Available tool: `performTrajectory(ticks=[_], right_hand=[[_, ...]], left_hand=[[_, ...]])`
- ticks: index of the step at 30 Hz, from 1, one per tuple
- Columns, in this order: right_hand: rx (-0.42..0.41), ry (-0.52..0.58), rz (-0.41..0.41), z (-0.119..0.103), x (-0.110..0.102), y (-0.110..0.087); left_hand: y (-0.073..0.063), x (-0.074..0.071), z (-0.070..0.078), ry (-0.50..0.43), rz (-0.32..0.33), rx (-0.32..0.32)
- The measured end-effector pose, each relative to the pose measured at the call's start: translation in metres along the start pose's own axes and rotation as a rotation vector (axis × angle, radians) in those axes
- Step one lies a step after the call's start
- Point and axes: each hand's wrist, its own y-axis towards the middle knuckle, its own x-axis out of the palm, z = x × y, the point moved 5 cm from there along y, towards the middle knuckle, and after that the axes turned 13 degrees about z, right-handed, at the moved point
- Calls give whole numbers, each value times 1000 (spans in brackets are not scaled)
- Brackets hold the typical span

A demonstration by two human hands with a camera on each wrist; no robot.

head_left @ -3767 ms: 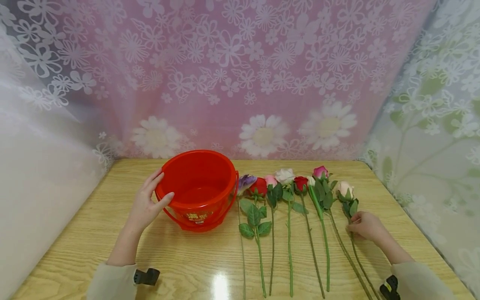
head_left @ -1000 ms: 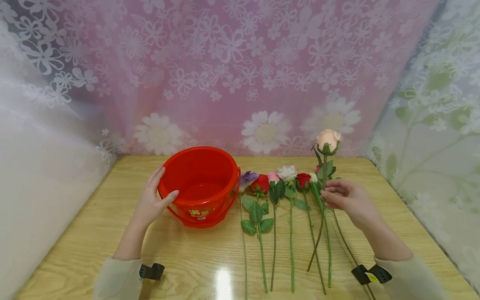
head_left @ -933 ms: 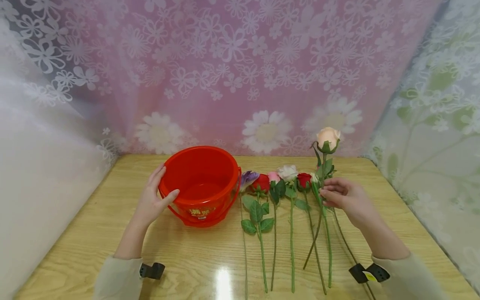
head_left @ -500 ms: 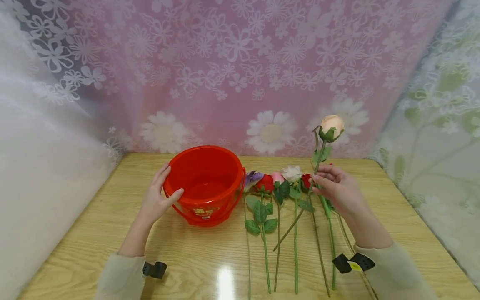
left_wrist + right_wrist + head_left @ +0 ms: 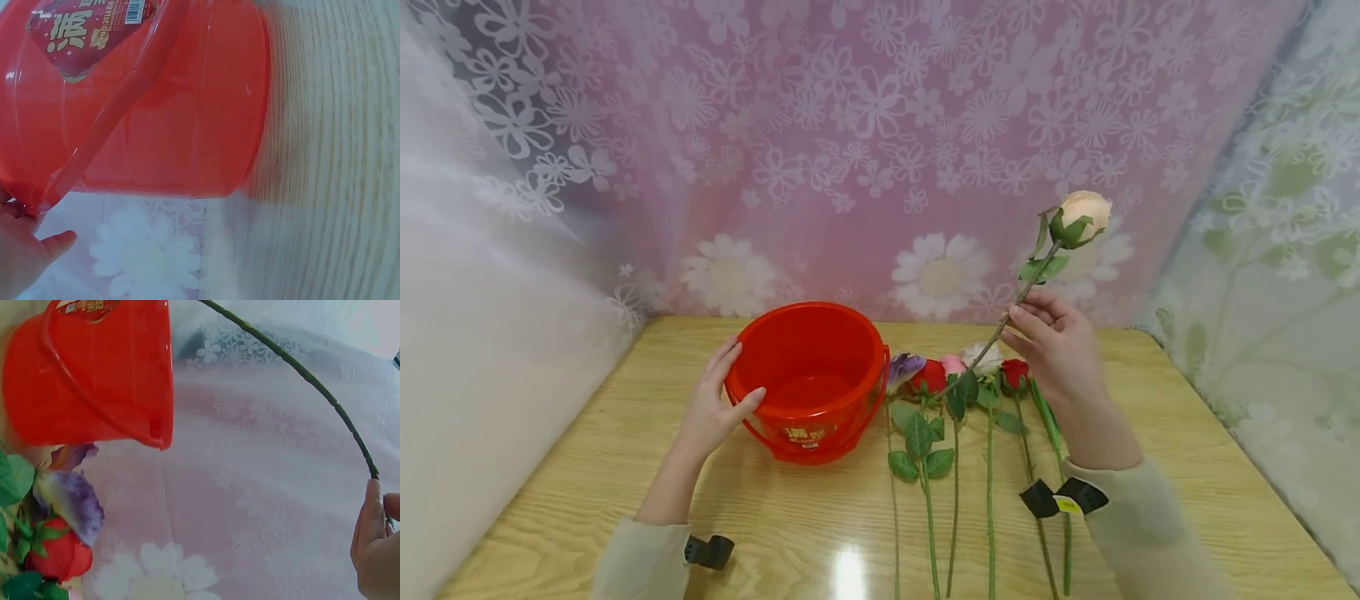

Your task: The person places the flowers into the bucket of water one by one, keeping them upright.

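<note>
A red plastic bucket (image 5: 808, 433) stands on the left half of the table, its mouth facing up. My left hand (image 5: 711, 412) rests against its left rim, with fingers and thumb spread and fairly straight. In the left wrist view the thumb (image 5: 59, 244) sticks out beside the bucket's rim. My right hand (image 5: 1060, 354) pinches the stem of a peach rose (image 5: 1086, 218) between thumb and fingers. The rose is held in the air, tilted, with its bloom up to the right. Its stem (image 5: 300, 369) slants down left toward the bucket.
Right of the bucket, several flowers lie in a row on the table (image 5: 797, 533): a purple flower (image 5: 904, 369), a red rose (image 5: 931, 377), a pink one (image 5: 952, 364), a white rose (image 5: 981, 358) and another red rose (image 5: 1015, 372). The right hand and forearm cover those farther right.
My right hand first grasped the peach rose where it lay at the row's right end, then raised it and carried it left, tilting it. My left hand has stayed at the bucket.
</note>
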Motion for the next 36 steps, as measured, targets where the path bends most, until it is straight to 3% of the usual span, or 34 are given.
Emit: performTrajectory(ticks=[12,19,36], right_hand=[[7,109,115,28,24,13],[-26,-55,137,53,37,18],[-123,-386,-51,108,70,4]], left_hand=[[-2,0,-1,-4,9,-16],[0,2,0,-10,17,2],[0,3,-4,-25,25,2]])
